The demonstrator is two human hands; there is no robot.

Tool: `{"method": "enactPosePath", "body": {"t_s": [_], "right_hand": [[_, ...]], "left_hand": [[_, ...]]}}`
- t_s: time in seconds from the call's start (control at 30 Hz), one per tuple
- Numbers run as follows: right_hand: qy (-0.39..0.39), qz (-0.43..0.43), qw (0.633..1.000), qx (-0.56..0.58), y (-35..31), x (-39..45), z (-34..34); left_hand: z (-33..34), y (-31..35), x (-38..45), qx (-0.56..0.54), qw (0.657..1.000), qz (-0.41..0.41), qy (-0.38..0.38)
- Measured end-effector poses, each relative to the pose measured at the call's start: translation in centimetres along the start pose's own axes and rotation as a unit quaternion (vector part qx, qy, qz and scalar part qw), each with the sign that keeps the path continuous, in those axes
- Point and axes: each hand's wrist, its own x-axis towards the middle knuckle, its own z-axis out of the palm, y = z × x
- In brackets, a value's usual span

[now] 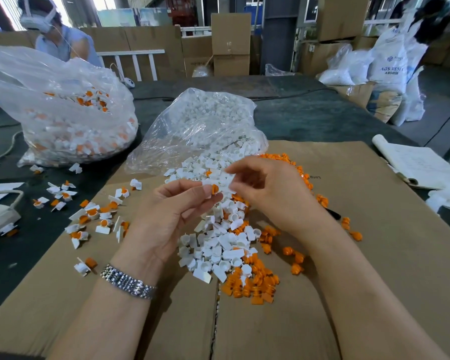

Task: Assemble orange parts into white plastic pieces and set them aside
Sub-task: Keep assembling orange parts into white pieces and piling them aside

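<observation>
1. At the centre of the frame the left hand (166, 211) pinches an orange part (215, 188) between thumb and fingertips, the other fingers loosely curled.
2. The right hand (268, 188) meets it from the right, fingers curled round a white plastic piece (225, 181) that touches the orange part; whether the part is already seated is hard to tell.
3. Directly under the hands lies a loose heap of white pieces (218, 245), with loose orange parts (255, 281) along its lower right edge, all on flattened brown cardboard (374, 255).
4. Behind the hands, upper centre, an opened clear bag of white pieces (205, 120) spills its contents toward the heap.
5. In the upper left a larger clear bag (63, 113) holds white pieces with orange fitted inside.
6. Left of the left hand, finished assemblies (89, 216) lie scattered across the cardboard edge and the dark table (309, 115).
7. A metal watch band (127, 281) circles the left wrist.
8. At the right edge rests an open notebook (421, 165).
9. Another person (55, 35) in a headset sits at the far upper left, with cartons (230, 42) and white sacks (387, 68) behind.
</observation>
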Motion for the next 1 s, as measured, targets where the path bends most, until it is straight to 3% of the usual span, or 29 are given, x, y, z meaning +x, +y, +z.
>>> {"method": "enactPosePath", "body": {"t_s": [0.1, 0.2, 0.27, 0.37, 0.57, 0.63, 0.73, 0.8, 1.0], "right_hand": [[0.032, 0.124, 0.974, -0.188, 1.8, 0.4, -1.4], [-0.077, 0.256, 0.908, -0.323, 2.9, -0.1, -1.8], [-0.109, 0.265, 0.887, -0.362, 2.9, -0.4, -1.3], [-0.097, 0.251, 0.882, -0.386, 2.7, -0.3, -0.7], [-0.033, 0.244, 0.937, -0.249, 2.0, -0.1, -1.4], [-0.024, 0.238, 0.96, -0.148, 0.8, 0.0, -2.4], [-0.12, 0.252, 0.958, 0.065, -1.1, -0.4, -3.3], [-0.187, 0.249, 0.941, 0.131, -2.1, -0.7, -3.1], [-0.255, 0.202, 0.945, 0.036, -3.5, -0.9, -1.6]], "left_hand": [[-0.3, 0.2, 0.2, 0.002, 1.0, -0.007, 0.016], [-0.5, 0.2, 0.2, -0.002, 0.999, -0.004, 0.033], [-0.5, 0.2, 0.2, -0.003, 0.999, -0.004, 0.038], [-0.3, 0.1, 0.2, -0.001, 0.999, 0.001, 0.041], [-0.3, 0.1, 0.1, -0.006, 0.998, 0.02, 0.052], [-0.4, 0.1, 0.1, -0.002, 0.999, 0.029, 0.046], [-0.3, 0.0, 0.0, -0.004, 0.999, 0.043, 0.031], [-0.3, 0.1, 0.0, -0.01, 0.998, 0.055, 0.026], [-0.3, 0.0, 0.2, -0.014, 0.996, 0.084, 0.017]]}}
